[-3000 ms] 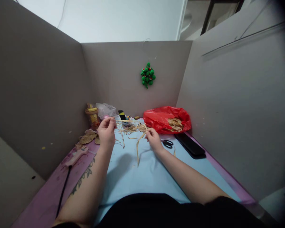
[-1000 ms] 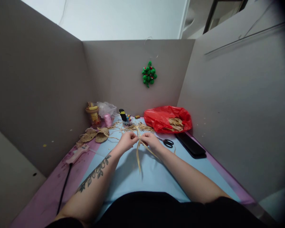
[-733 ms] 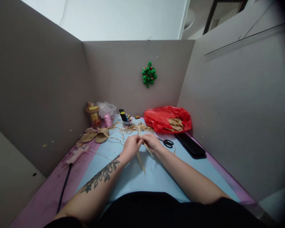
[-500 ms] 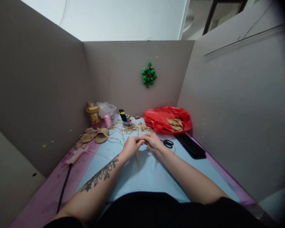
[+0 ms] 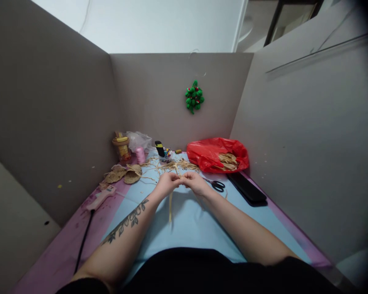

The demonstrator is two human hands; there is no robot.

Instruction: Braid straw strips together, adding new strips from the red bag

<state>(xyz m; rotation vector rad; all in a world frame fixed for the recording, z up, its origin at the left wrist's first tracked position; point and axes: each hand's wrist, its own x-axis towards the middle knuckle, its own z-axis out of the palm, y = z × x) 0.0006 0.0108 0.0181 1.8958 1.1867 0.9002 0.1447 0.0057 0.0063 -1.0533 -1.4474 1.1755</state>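
Observation:
My left hand [image 5: 168, 183] and my right hand [image 5: 195, 182] meet fingertip to fingertip over the blue cloth. Both are closed in a pinch on thin straw strands [image 5: 171, 208]. One strand hangs below my left hand, a fainter one below my right, and a short piece sticks up between the fingers. Behind the hands lie loose straw pieces [image 5: 187, 165]. Black-handled scissors [image 5: 217, 186] rest just right of my right hand. The exact crossing of the strands is hidden by the fingers.
A red bag [image 5: 207, 153] with straw and a black case [image 5: 247, 190] are at right. At left sit a glue gun [image 5: 101, 199], woven pieces [image 5: 132, 174], pink thread [image 5: 140, 155] and a jar [image 5: 122, 149]. A pen cup [image 5: 164, 157] stands behind; grey panels enclose the table.
The hands have shifted slightly, with my left hand a little further left and its fingers drawn in. The hanging strand at left has swung left; the one under my right hand shows less.

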